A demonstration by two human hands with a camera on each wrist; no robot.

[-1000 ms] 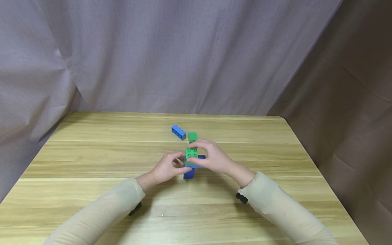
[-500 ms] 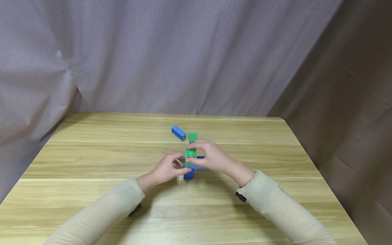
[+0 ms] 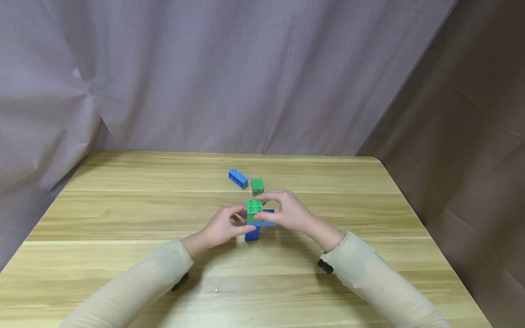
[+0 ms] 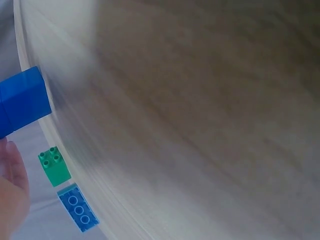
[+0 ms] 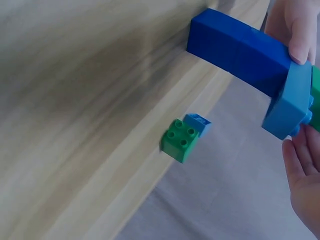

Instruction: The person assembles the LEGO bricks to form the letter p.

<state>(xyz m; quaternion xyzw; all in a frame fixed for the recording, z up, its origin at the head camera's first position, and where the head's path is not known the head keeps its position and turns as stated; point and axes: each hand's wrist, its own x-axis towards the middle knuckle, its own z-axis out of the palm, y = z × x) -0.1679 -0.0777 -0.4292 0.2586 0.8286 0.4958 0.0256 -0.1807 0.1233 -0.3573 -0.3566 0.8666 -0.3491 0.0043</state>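
Note:
A small upright stack of toy bricks stands between my hands in the head view. Its dark blue base [image 3: 252, 234] shows as two bricks, one on the other, in the right wrist view [image 5: 240, 47]. Across the top lies a lighter blue brick [image 3: 268, 223] that juts to the right. On that sits a green brick [image 3: 254, 206] with four-cornered studs facing up. My left hand [image 3: 221, 223] grips the stack from the left, thumb at the lighter blue brick. My right hand [image 3: 289, 212] pinches the green brick, thumb in front and fingers behind.
Behind the stack, a loose green brick [image 3: 257, 184] lies with its studs towards me. Beside it to the left rests a loose blue brick [image 3: 238, 178], hollow underside showing. The wooden table [image 3: 123, 205] ends at a grey curtain [image 3: 205, 82].
My right hand has shifted slightly to the right along the green brick, showing more of that brick and of the loose green one behind. My left hand keeps its grip.

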